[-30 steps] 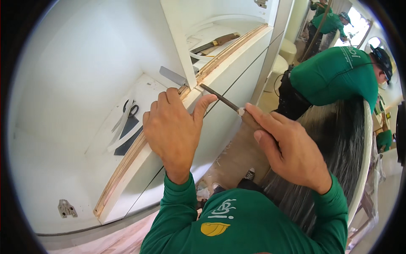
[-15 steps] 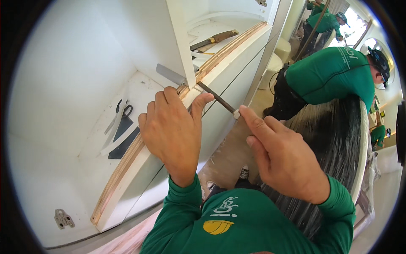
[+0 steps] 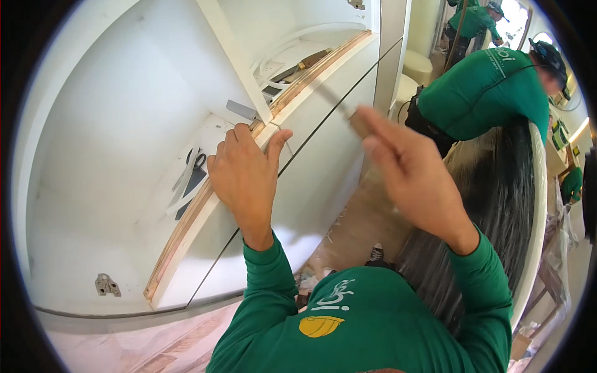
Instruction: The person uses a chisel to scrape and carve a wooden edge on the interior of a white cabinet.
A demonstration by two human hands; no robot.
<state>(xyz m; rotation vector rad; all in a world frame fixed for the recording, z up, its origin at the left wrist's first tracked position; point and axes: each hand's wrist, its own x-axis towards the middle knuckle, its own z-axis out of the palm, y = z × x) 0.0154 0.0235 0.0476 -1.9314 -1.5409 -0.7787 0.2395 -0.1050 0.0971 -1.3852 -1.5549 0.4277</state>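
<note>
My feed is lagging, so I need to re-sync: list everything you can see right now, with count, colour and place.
white cabinet: one, white, fills the left and centre, open shelf inside
wood edge strip: one, pale brown, along the shelf's front edge
scissors: one pair, dark handles, lying on the shelf left of the left hand
metal hinge: one, grey, lower left on the cabinet
tools on far shelf: number unclear, brown and grey, beyond the divider
co-worker: one, green shirt, dark cap, bent over upper right
second person: one, green shirt, far top right
left hand: one, resting on the wood edge strip, fingers over it
right hand: one, blurred, raised, gripping a thin tool with a brown handle
</note>
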